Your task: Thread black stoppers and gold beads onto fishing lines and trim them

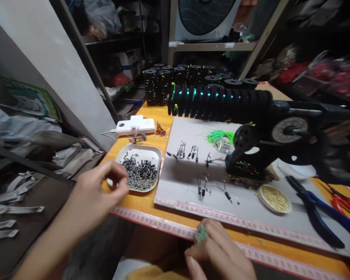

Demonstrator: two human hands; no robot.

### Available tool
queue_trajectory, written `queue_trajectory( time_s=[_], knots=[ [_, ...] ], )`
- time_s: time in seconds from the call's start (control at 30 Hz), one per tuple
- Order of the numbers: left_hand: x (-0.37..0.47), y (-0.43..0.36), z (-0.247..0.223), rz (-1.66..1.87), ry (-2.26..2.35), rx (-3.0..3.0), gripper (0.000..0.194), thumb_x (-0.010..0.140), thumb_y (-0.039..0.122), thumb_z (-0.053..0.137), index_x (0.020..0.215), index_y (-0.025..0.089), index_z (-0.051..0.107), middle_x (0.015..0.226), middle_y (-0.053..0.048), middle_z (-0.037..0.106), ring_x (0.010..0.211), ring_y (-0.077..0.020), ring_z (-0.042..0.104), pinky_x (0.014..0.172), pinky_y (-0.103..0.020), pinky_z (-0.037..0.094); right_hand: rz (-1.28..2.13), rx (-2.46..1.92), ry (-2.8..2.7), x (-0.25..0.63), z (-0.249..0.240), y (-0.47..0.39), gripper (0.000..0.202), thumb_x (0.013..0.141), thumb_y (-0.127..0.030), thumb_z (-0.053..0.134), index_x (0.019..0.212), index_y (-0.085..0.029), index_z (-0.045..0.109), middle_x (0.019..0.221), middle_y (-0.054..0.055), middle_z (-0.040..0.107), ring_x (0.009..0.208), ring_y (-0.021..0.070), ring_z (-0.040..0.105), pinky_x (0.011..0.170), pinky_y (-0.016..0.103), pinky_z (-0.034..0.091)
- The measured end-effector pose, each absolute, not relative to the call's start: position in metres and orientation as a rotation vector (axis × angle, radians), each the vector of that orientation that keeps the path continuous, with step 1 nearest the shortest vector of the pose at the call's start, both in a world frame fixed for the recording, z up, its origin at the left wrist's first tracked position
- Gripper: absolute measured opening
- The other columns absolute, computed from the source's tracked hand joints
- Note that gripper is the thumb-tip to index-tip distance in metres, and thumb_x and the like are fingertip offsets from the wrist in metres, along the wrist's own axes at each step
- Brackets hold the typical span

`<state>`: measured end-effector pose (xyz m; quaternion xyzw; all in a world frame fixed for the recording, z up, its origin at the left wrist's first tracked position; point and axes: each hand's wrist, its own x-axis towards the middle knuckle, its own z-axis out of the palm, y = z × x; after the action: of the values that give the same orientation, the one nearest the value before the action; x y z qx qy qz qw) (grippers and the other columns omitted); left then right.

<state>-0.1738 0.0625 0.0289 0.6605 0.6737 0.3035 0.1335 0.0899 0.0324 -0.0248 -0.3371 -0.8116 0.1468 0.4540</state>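
Note:
My left hand (100, 190) hovers over the front left of a white tray (160, 163) of small black and grey cylindrical parts (141, 173); its thumb and fingertips are pressed together, and whatever they hold is too small to make out. By the table's front edge, my right hand (217, 251) has curled fingers, with a small green piece (201, 233) at the index finger. On the grey board (181, 186) lie several black parts with thin wires (202, 190). A black machine (262, 144) carries a ridged black roller (218, 101).
Pliers with blue handles (315, 214) and a round dish of gold pieces (275, 199) are at the right. Black spools (179, 77) stand behind the roller. A white power bank (135, 125) lies behind the tray. Green strands (220, 136) lie near the machine.

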Motion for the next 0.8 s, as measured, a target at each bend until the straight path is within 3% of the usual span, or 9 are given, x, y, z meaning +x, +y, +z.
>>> queue_trajectory(
  time_s=[0.17,0.27,0.4,0.8],
  knots=[
    [-0.096,0.022,-0.002,1.16,1.167,1.11,0.01,0.08,0.02,0.074,0.074,0.019,0.065,0.075,0.0,0.061,0.067,-0.012,0.059,0.059,-0.02,0.047,0.481,-0.741,-1.873,0.084,-0.029,0.03,0.02,0.082,-0.008,0.045,0.071,-0.022,0.037,0.063,-0.004,0.035,0.058,0.0133,0.042,0.053,0.027,0.03],
    [-0.068,0.012,-0.019,1.129,0.861,0.689,0.018,0.078,0.03,0.082,0.075,0.017,0.07,0.072,0.002,0.061,0.052,-0.0046,0.052,0.051,-0.017,0.041,0.667,-0.745,-1.931,0.09,-0.02,0.027,0.017,0.083,-0.01,0.044,0.073,-0.022,0.037,0.066,-0.003,0.041,0.063,0.0136,0.045,0.057,0.027,0.034],
    [-0.053,0.005,-0.016,1.148,0.765,0.416,0.021,0.07,0.029,0.089,0.07,0.016,0.072,0.066,0.004,0.059,0.053,-0.0034,0.053,0.057,-0.017,0.044,0.837,-0.798,-1.957,0.101,-0.006,0.023,0.017,0.082,-0.007,0.046,0.074,-0.021,0.043,0.068,-0.001,0.052,0.066,0.013,0.051,0.061,0.025,0.04],
    [-0.047,0.0,0.001,1.118,0.758,0.35,0.032,0.067,0.028,0.092,0.078,0.017,0.064,0.066,0.005,0.064,0.05,-0.0024,0.055,0.053,-0.013,0.045,0.963,-0.865,-1.846,0.097,0.0,0.019,0.019,0.074,-0.006,0.049,0.065,-0.021,0.044,0.063,-0.001,0.054,0.058,0.0111,0.05,0.052,0.022,0.04]
  ],
)
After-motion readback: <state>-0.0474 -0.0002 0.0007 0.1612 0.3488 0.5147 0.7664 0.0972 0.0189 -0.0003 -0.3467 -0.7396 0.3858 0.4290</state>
